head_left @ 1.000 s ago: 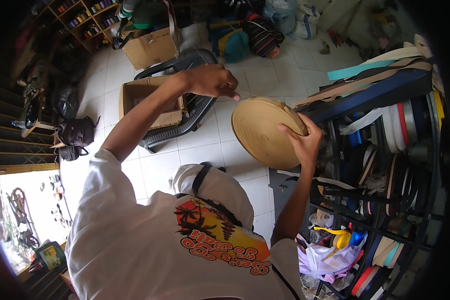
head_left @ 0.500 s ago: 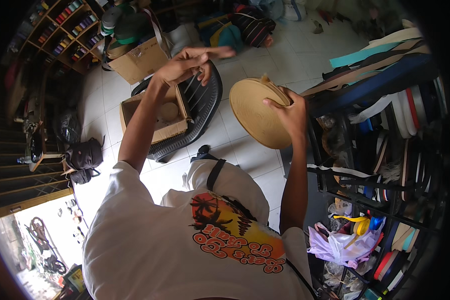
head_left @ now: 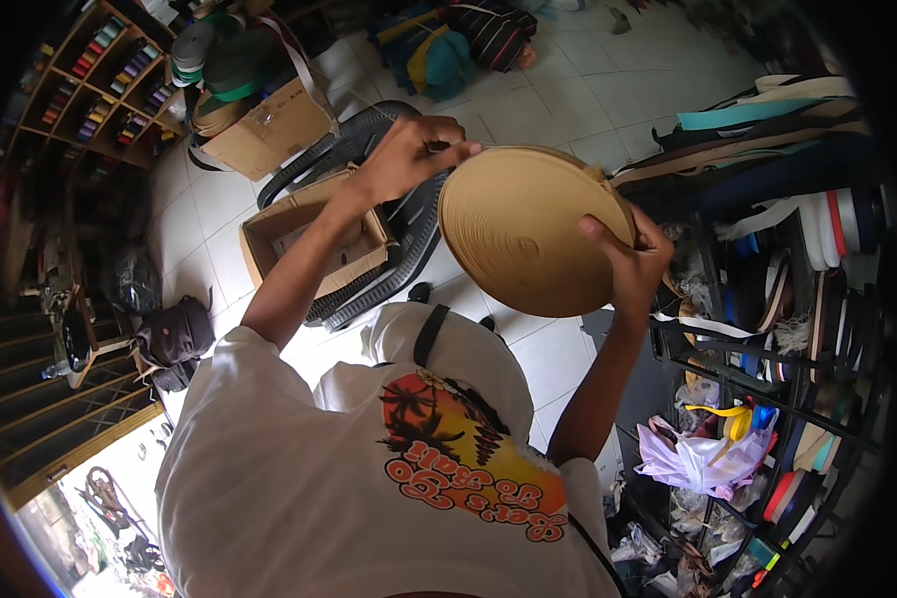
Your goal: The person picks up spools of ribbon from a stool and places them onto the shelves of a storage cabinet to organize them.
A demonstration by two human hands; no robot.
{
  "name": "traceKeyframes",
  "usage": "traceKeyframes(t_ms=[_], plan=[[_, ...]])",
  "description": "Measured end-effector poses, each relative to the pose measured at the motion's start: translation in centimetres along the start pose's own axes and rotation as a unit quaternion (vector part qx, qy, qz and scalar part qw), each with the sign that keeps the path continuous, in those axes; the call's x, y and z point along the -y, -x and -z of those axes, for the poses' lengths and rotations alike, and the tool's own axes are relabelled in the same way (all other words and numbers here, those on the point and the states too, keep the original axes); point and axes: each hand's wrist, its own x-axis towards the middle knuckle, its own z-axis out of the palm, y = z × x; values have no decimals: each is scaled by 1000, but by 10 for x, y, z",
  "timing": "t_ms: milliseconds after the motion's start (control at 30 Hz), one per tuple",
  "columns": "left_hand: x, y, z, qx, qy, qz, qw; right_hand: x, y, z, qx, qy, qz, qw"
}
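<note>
Head view shows me mid-handling: my right hand [head_left: 633, 261] is clamped on the rim of the big tan flat-wound roll of webbing tape [head_left: 528, 239] held up before the rack, my left hand [head_left: 409, 154] pinching its upper edge, so I judge the next move needs a steady pull on that edge.
</note>
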Motion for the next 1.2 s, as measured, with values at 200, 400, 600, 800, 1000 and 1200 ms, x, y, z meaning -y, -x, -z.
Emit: traceKeyframes(t_ms=[200, 400, 600, 800, 1000, 1200], plan=[[31, 3, -15, -104, 90, 136, 981, -3, 9, -14, -62, 12, 3, 998], [30, 1, -19, -146, 24, 237, 960, 6, 15, -22, -72, 30, 39, 996], [65, 27, 6, -171, 353, 166, 905, 7, 7, -3, -93, 4, 27, 995], [104, 72, 53, 67, -6, 150, 986, -20, 14, 71, -215, -110, -75, 968], [141, 58, 62, -104, -133, 6, 986, 3, 35, 130, -274, -26, -51, 960], [78, -36, 12, -152, -132, 10, 979, 7, 41, 117, -288, 24, -53, 956]])
